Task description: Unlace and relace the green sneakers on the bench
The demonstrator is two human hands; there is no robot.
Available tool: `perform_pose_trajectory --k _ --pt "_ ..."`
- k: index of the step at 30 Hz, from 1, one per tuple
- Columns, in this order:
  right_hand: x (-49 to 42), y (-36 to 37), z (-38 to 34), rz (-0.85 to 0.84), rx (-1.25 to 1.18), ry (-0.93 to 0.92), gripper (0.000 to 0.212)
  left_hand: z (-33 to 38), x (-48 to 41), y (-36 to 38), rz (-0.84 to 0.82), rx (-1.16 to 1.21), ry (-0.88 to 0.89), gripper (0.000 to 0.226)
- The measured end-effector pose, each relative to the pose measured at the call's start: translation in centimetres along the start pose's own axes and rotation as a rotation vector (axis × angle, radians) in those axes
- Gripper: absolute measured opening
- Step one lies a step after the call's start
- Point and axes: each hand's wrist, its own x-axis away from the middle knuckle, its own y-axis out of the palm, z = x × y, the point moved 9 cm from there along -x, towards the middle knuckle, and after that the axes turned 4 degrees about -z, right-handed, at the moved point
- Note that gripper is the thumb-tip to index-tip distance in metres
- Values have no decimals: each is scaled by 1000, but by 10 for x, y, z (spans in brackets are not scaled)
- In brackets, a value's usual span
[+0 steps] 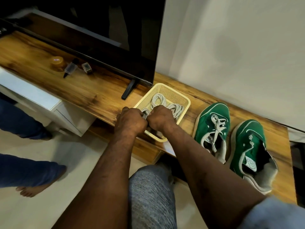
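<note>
Two green sneakers stand side by side on the wooden bench (92, 95). The left sneaker (212, 128) has a grey lace tied through it. The right sneaker (252, 152) has no lace and its tongue lies open. To their left sits a cream plastic basket (179, 98) holding coils of grey lace (158, 100). My left hand (130, 121) and my right hand (160, 119) are together over the basket's near end, fingers curled around a bundle of lace (145, 114) between them. Most of that bundle is hidden by my knuckles.
A large black TV (99, 30) on a stand foot (128, 90) fills the back of the bench, close behind the basket. An orange jar (57, 62) and two small bottles (71, 68) lie at the left. Another person's legs and bare foot (31, 189) stand on the floor, left.
</note>
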Motion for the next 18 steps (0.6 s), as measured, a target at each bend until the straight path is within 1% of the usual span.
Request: perform_pose_trajectory --k 2,4,7,11,12,15,17,18 --pt "5 -1 -2 -12 -9 -13 7 0 0 -1 11 15 6 41" --pt "11 -5 -1 14 -46 -27 8 1 2 -1 17 20 6 44" --pt "22 -16 -3 100 -92 -74 14 1 5 -4 43 32 -9 43" --pt "43 -37 -1 202 -121 -184 4 8 21 -16 79 20 -28 36" --pt "49 -44 2 228 -124 -201 7 12 27 -22 92 5 -21 36" --pt "71 -69 15 280 -98 -232 14 38 50 -47 209 -37 99 40" --pt "88 -86 26 307 -72 -238 15 72 70 -60 304 -54 255 36" --pt "96 -94 32 313 -59 -242 14 91 80 -61 311 -50 334 32"
